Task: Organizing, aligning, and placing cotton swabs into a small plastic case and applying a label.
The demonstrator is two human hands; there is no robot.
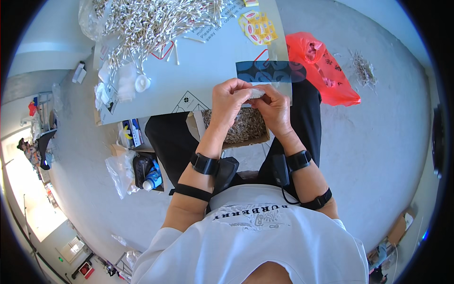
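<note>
Between the fingertips of both hands is a small whitish bundle (256,93), above the table's near edge. My left hand (227,103) pinches its left end, and my right hand (275,112) grips the right end. The fingers cover much of it, so its exact kind is unclear. Just beyond my fingers lies a dark blue printed plastic sheet (265,71). Below the hands, between my knees, an open cardboard box (259,141) holds many thin sticks that look like cotton swabs (243,124).
A large heap of cotton swabs (146,28) covers the table's far left. Yellow stickers (258,27) lie far right; round white containers (142,84) stand at left. A red plastic bag (326,71) is right of the table. Left on the floor is a box with a blue-labelled bottle (152,179).
</note>
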